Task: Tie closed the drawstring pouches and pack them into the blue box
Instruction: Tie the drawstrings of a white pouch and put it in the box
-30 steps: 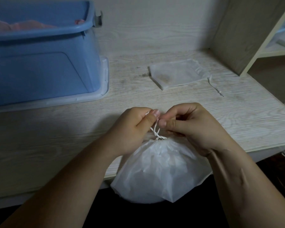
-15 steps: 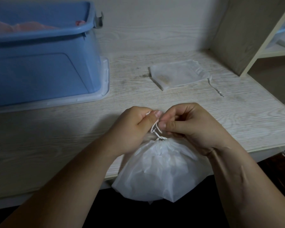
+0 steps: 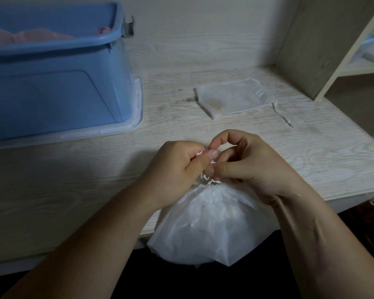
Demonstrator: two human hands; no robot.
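A white drawstring pouch (image 3: 209, 225) hangs over the table's front edge, its gathered neck pointing away from me. Its white cord (image 3: 207, 179) is twisted just above the neck. My left hand (image 3: 177, 169) pinches the cord between thumb and forefinger. My right hand (image 3: 246, 162) pinches the cord from the other side, with its forefinger arched above. The two hands touch over the neck. A second white pouch (image 3: 233, 98) lies flat farther back, its cord (image 3: 284, 115) trailing right. The blue box (image 3: 52, 87) stands at the back left with pink fabric (image 3: 26, 35) inside.
The blue box sits on its clear lid (image 3: 136, 108). The pale wooden table (image 3: 63, 180) ends near me at a front edge. A wooden shelf unit (image 3: 324, 50) rises at the right, and a wall closes the back.
My right forefinger has lifted and arched above the cord. The cord loops have been drawn shorter and closer to the pouch neck. The pouch has stayed in place.
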